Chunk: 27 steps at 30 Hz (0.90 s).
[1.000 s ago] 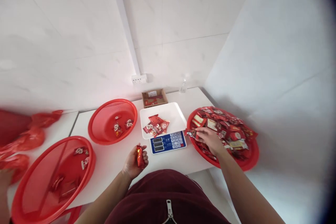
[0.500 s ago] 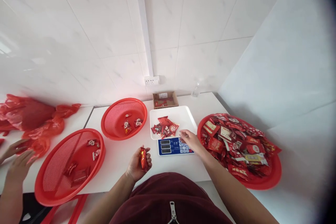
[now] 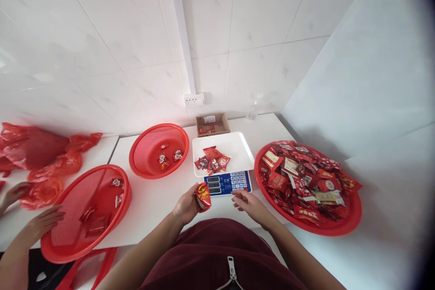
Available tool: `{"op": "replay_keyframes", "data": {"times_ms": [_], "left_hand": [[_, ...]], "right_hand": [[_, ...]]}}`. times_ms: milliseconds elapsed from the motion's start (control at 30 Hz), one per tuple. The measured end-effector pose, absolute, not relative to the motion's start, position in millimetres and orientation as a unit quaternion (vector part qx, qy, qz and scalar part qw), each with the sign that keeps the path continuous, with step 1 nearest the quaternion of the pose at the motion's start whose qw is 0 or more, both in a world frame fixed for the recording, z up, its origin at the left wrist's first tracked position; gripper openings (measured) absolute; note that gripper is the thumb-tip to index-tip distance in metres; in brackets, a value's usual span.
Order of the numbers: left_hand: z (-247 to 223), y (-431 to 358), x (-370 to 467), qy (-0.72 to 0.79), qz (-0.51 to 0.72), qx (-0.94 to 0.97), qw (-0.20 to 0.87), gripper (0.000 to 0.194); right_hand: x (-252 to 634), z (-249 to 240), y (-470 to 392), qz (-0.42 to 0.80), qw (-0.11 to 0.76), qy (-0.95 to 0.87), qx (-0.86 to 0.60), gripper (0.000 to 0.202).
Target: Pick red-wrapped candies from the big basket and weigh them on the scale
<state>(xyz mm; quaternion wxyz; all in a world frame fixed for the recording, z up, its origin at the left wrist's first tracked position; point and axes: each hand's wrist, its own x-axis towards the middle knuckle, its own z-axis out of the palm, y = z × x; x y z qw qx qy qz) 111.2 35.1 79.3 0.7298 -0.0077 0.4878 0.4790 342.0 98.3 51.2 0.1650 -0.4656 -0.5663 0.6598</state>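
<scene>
My left hand is closed on a shiny red-and-gold snack packet, held in front of the scale. My right hand holds nothing; its fingers are loosely apart just below the blue keypad of the scale. Several small red packets lie in a pile on the scale's white tray. To the right of my right arm stands a red basket heaped with red and cream snack packets.
Two red mesh baskets, a far one and a near one, hold a few packets each. Behind the scale are a cardboard box and a clear bottle. At left, a co-worker's hands are near red plastic bags.
My left hand has moved right and up towards the scale, turning the packet so more of it shows. My right hand has drawn back from the tray's edge to below the keypad.
</scene>
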Motion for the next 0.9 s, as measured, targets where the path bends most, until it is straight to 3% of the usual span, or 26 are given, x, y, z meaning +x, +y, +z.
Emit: {"op": "replay_keyframes", "data": {"times_ms": [200, 533, 700, 900], "left_hand": [[89, 42, 143, 0.508, 0.464, 0.164, 0.707, 0.026], [80, 38, 148, 0.522, 0.419, 0.281, 0.687, 0.029], [84, 41, 136, 0.582, 0.403, 0.273, 0.651, 0.027], [75, 42, 97, 0.651, 0.408, 0.258, 0.586, 0.016]], "right_hand": [[316, 79, 91, 0.714, 0.184, -0.578, -0.349, 0.059], [318, 90, 85, 0.709, 0.163, -0.597, -0.337, 0.051], [338, 78, 96, 0.653, 0.213, -0.566, -0.456, 0.05], [408, 50, 123, 0.488, 0.293, -0.514, -0.642, 0.046]]}}
